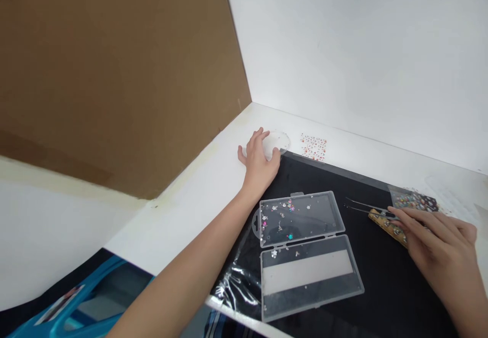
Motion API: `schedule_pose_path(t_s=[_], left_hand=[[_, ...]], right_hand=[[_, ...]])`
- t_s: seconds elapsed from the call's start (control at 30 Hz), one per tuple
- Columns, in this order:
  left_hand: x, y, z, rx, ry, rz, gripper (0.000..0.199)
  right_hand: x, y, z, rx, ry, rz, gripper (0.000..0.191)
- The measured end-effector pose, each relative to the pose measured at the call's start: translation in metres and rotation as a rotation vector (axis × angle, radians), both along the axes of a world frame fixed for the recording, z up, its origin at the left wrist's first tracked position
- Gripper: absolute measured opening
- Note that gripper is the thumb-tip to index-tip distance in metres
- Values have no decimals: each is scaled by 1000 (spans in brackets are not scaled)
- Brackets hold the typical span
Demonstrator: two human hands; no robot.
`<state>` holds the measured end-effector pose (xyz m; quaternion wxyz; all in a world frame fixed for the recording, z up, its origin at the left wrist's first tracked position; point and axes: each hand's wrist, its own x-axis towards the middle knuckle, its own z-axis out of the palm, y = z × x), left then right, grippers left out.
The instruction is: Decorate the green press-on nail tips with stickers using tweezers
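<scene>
My left hand (pixel 260 160) reaches to the far side of the work surface, fingers spread and curved at the left rim of a clear round dish (pixel 281 140) with tiny specks in it. I cannot tell how firmly it touches the dish. Metal tweezers (pixel 368 208) are pinched in my right hand (pixel 438 241); their two tips point left, apart, with a tiny speck near the lower one. Beneath them lies a tan strip with round metallic studs (pixel 387 226), partly hidden by my right hand. A clear hinged plastic case (pixel 320 213) lies open between my hands, with small flower-shaped and coloured gems scattered inside.
Black sheeting (pixel 320 175) covers much of the white table. A sheet of small orange stickers (pixel 314 147) lies at the back, and a patterned clear packet (pixel 414 199) at the right. A brown board (pixel 125 73) rises at the left. A blue plastic stool (pixel 87 297) is below the edge.
</scene>
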<state>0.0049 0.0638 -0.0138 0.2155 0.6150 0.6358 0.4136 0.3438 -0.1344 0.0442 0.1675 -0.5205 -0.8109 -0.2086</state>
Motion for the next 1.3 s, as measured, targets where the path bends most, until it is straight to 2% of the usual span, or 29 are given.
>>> schedule_pose_path(t_s=[0.2,0.37,0.63,0.8,1.0,1.17,1.3], left_hand=[[0,0,0,-1,1,0,49],[0,0,1,2,-4,-3,48],[-3,4,-3,31,-7,16,49],[-4,5,-1,34,-3,36,46],[-5,4,2,41,34,54,48],[-4,5,4,29,49,84,50],[-3,5,5,28,55,89,52]], right_hand=[[-3,0,1,-4,23,-20,65],[2,-5,8,17,29,-17,72],[19,-31,35,80,-16,-60,67],[41,-47,43,59,-12,-89,59],[61,-55,43,27,-34,-116,61],[65,-53,36,30,0,-111,66],[64,-49,31,14,12,-90,60]])
